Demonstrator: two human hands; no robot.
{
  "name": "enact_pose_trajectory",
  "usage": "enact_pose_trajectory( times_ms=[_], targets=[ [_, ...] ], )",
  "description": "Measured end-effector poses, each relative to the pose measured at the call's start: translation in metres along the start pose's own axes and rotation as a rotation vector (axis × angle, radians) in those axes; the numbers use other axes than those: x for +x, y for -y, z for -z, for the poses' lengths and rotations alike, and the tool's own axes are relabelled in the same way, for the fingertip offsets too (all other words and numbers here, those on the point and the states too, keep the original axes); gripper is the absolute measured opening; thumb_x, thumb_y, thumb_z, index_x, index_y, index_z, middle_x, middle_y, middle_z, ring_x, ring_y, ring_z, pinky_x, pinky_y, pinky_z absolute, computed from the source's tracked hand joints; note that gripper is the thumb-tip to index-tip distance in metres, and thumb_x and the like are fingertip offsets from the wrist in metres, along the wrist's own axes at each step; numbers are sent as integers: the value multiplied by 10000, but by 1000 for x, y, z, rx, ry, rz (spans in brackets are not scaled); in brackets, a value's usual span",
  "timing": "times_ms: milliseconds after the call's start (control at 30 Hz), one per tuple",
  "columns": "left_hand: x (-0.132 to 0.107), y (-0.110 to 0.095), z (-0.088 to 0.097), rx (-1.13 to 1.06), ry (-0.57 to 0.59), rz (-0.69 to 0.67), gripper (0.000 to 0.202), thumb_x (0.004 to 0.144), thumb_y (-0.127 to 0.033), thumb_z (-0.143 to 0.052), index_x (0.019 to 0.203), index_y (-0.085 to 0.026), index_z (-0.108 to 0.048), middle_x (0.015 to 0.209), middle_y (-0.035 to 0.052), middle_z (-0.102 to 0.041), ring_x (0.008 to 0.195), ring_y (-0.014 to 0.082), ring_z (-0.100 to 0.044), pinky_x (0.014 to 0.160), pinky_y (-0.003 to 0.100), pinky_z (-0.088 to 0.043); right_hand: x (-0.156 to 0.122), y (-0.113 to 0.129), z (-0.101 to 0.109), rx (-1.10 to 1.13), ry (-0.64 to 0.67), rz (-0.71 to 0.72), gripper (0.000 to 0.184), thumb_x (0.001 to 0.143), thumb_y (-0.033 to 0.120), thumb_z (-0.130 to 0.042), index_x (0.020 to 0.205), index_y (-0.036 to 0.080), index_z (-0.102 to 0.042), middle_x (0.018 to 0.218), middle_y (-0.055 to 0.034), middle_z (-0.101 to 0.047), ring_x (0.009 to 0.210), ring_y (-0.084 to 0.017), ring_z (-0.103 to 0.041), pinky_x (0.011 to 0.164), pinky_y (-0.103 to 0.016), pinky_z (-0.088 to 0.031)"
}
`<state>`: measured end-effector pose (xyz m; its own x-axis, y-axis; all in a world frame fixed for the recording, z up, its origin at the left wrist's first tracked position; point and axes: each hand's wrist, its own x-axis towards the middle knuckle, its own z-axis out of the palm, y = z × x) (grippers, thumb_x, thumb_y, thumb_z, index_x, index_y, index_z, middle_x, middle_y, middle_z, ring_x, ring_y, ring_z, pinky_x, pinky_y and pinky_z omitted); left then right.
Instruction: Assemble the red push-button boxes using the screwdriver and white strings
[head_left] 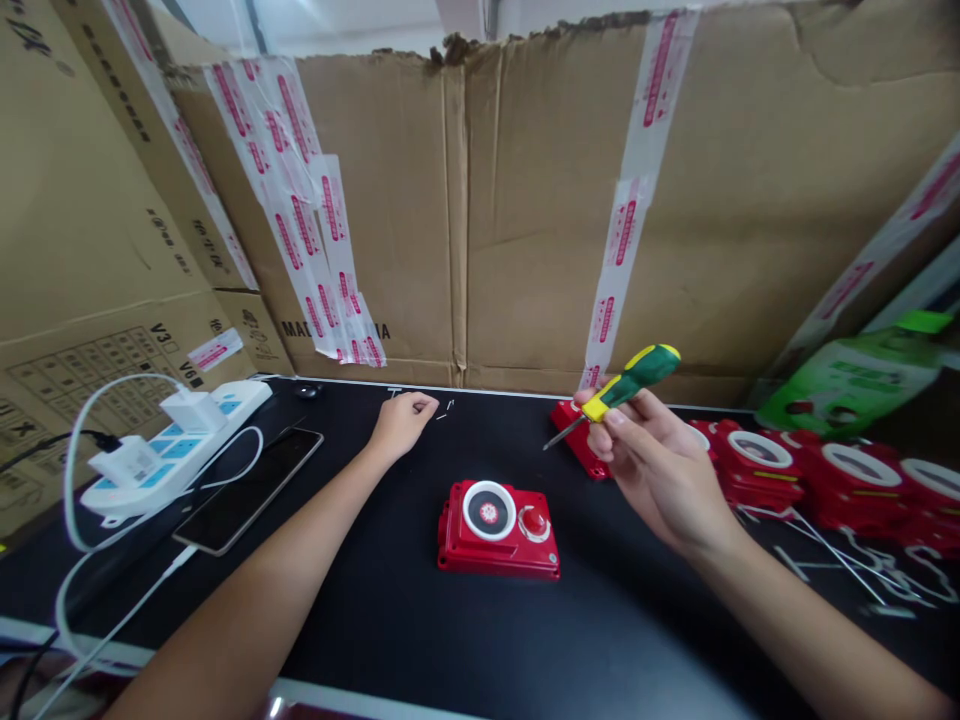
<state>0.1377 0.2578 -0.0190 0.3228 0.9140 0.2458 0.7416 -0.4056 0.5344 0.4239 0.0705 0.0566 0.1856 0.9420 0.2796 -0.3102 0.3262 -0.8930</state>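
Observation:
My right hand [667, 465] grips a screwdriver [634, 380] with a green and yellow handle, its metal tip pointing down and left above the table. Toward the back of the table, my left hand [403, 424] has its fingers drawn together; whatever they may hold is too small to make out. Just right of those fingers lie a few tiny pale pieces [448, 407], perhaps screws. Between my forearms a red box-shaped device [499, 555] with a white-ringed round face and a red knob rests on the black table. Partly hidden behind my right hand is another red device [581, 445].
Several more red devices [761, 465] line the right side, with white cords and thin rods [855, 560] in front. A green bottle [855, 375] stands behind them. At left are a power strip [176, 450], cables and a phone [251, 490]. Cardboard walls [525, 220] enclose the table.

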Motion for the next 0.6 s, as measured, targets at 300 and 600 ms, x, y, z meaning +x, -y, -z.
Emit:
enact_pose_trajectory(
  times_ms=[300,600],
  targets=[
    [-7,-3,15,91,43,-74,299,1051,-354,-663,1292,-177,-671,1311,110,-687,1107,248,-703,955,461,-617,4,0,5,-4,-44,40,141,928,237,-753,1059,278,-719,1140,-31,-723,675,-112,-473,612,-243,-484],
    [-6,1,12,151,66,-121,274,1055,-351,-657,1268,-182,-683,1302,107,-693,1104,243,-703,962,457,-614,5,2,8,-61,-61,70,182,927,237,-709,1101,291,-712,1181,-34,-720,658,-133,-428,581,-274,-444]
  ],
)
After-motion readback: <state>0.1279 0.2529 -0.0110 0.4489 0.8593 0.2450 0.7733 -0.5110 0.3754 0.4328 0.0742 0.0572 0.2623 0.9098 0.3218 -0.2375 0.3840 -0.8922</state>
